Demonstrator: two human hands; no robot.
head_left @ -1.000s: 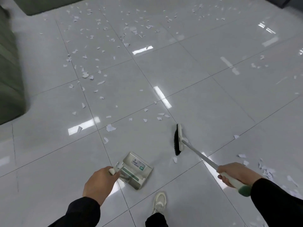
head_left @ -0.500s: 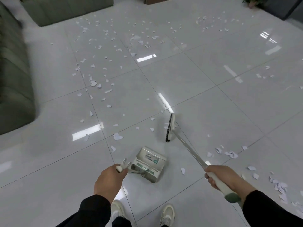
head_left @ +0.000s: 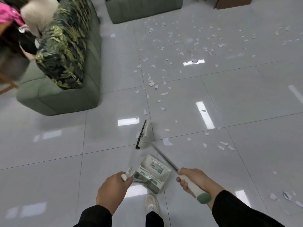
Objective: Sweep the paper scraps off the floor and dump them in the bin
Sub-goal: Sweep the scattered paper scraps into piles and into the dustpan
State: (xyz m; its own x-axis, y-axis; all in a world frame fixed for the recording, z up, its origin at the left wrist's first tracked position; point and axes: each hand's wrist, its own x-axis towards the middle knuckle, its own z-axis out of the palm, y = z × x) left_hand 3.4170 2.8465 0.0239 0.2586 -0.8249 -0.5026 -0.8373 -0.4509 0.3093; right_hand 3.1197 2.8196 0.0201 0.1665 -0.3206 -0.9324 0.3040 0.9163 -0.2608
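My left hand [head_left: 112,190] grips the white handle of a grey-white dustpan [head_left: 151,173] that hangs low just in front of my feet. My right hand [head_left: 195,181] grips the white and green handle of a broom, whose black-bristled head [head_left: 143,135] sits on the glossy tiled floor beyond the dustpan. White paper scraps [head_left: 165,76] lie scattered in a band running from beside the broom head to the far right of the floor. A larger scrap [head_left: 167,142] lies just right of the broom head. No bin is in view.
A green sofa [head_left: 65,99] with a leaf-patterned cushion [head_left: 64,51] stands at the left, and a second green seat [head_left: 142,9] at the back. A person [head_left: 16,30] sits at the far left. More scraps [head_left: 287,196] lie at the lower right. My shoe [head_left: 151,203] is below the dustpan.
The view has swung left, bringing the sofa and a seated person into sight. The broom head has moved left across the floor, and the dustpan has come closer to my feet.
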